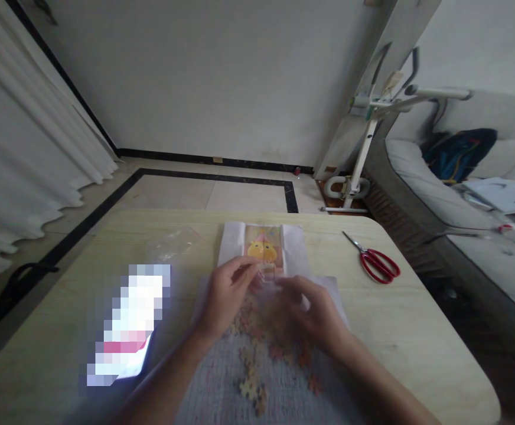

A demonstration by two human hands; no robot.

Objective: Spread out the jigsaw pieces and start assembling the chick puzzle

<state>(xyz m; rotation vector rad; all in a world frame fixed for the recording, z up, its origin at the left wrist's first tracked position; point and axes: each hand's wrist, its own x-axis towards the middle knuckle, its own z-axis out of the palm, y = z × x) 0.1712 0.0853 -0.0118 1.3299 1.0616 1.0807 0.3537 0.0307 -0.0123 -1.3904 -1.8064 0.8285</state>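
Observation:
My left hand [228, 292] is closed, thumb and fingers pinched on a small clear plastic piece [268, 273], whose exact kind I cannot make out. Close by on the right, my right hand [315, 307] is curled over the jigsaw pieces [251, 381]; motion blurs its fingers, so any hold is unclear. Those pieces, pale yellow, pink and orange, lie loose in a heap on a sheet of paper [213, 383] with faint writing. Just beyond the hands is a picture [263, 251] of a yellow cartoon face in a pink hat, on white paper [231, 239].
Red-handled scissors [379, 264] rest on the wooden table [417, 342] at the right. To the left are a lit phone [129, 324], its screen pixelated, and a crumpled clear plastic bag [173, 243]. Exercise equipment [364, 147] and a sofa [421, 183] stand beyond the table.

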